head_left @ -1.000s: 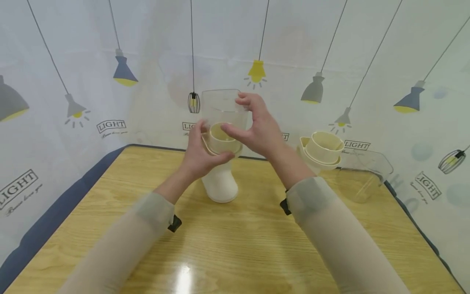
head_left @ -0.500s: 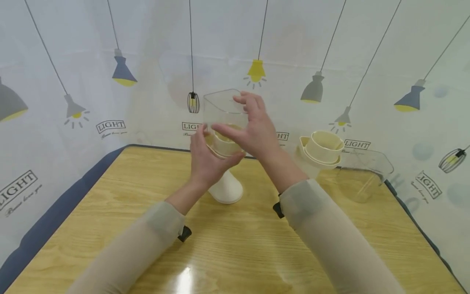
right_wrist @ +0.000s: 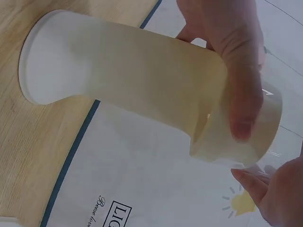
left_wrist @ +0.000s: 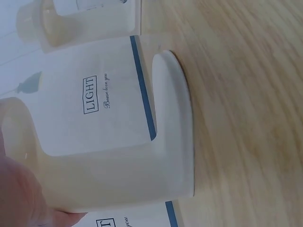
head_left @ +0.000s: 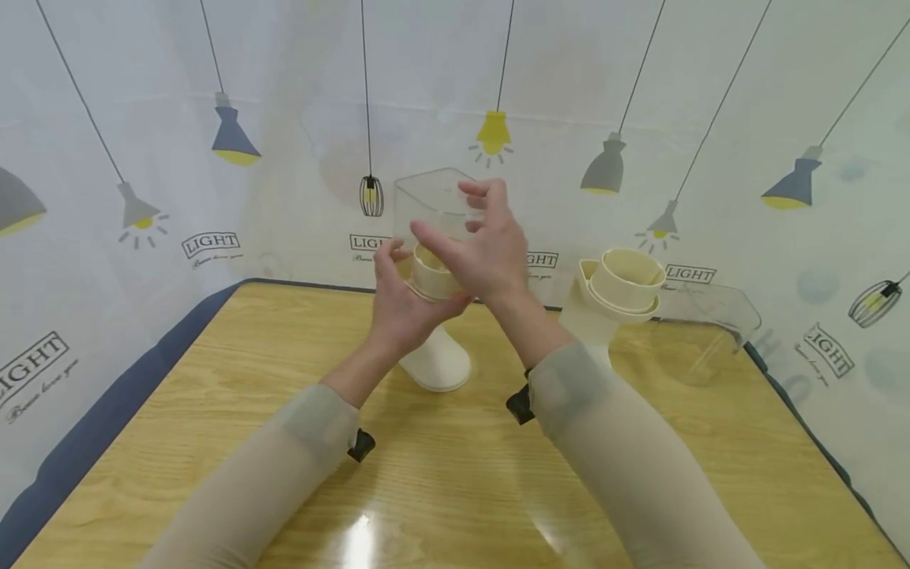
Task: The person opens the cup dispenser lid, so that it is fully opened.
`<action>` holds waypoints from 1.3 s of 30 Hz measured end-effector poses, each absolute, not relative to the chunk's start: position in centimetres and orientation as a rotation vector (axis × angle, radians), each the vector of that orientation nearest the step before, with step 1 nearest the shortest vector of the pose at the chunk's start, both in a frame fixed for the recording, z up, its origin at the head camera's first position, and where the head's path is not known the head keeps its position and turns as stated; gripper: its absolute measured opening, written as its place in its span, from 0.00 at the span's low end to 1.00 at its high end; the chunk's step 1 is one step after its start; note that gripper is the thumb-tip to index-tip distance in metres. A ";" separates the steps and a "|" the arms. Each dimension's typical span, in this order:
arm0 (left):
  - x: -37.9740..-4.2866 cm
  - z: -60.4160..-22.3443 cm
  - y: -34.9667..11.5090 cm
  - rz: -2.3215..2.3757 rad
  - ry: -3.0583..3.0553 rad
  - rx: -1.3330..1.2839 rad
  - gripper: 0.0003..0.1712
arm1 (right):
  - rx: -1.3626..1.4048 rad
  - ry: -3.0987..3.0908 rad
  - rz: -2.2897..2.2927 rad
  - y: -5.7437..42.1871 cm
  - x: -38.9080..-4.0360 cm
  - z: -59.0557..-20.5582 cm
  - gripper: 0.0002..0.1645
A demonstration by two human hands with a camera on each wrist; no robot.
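Note:
A white stand (head_left: 441,363) rests with its oval foot on the wooden table, a cream round collar (head_left: 429,278) at its top. My left hand (head_left: 408,312) grips the stand's head, its thumb lying across the front; in the right wrist view that thumb presses beside the collar. Over the collar rises a clear plastic container (head_left: 430,197), open at the top. My right hand (head_left: 494,253) holds the container, thumb in front and fingers bent at its right side. In the left wrist view the foot (left_wrist: 175,127) sits flat on the table.
A second cream stand with a collar (head_left: 626,283) stands to the right. Beside it at the far right is another clear container (head_left: 711,336). A curtain (head_left: 298,158) printed with lamps hangs behind the table (head_left: 455,490), whose edge is dark blue.
The stand's foot has swung toward the right and the clear container has turned, a corner now at the back. My left hand shifted slightly right; my right hand's wrist moved left.

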State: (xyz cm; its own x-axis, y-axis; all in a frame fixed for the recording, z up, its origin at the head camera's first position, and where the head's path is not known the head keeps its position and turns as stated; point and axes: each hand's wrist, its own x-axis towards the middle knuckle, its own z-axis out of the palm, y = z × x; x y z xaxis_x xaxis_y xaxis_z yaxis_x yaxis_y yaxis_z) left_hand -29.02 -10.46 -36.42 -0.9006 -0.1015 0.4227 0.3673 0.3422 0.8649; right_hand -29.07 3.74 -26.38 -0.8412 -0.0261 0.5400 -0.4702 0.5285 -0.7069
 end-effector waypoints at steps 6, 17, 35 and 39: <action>-28.9 -36.3 -10.4 -1.560 -2.223 -0.238 0.74 | 0.422 -2.349 1.118 3.8 -28.6 -26.1 0.47; -29.1 -36.9 -11.5 -1.581 -2.172 -0.272 0.73 | 0.448 -2.352 1.149 3.3 -28.3 -25.6 0.43; -29.8 -36.8 -11.4 -1.584 -2.206 -0.344 0.72 | 0.377 -2.403 1.077 3.9 -27.9 -24.5 0.45; -29.8 -36.8 -11.3 -1.598 -2.208 -0.366 0.72 | 0.406 -2.435 1.022 4.0 -27.7 -24.6 0.48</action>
State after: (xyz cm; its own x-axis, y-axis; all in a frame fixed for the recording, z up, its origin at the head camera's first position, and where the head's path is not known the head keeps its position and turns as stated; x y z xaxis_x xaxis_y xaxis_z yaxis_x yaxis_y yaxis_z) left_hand -29.83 -11.30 -36.81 -0.8901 -0.0162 0.4554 0.4275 0.3160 0.8470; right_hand -27.69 4.01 -24.57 -0.8480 -0.0887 0.5225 -0.4350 0.6797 -0.5906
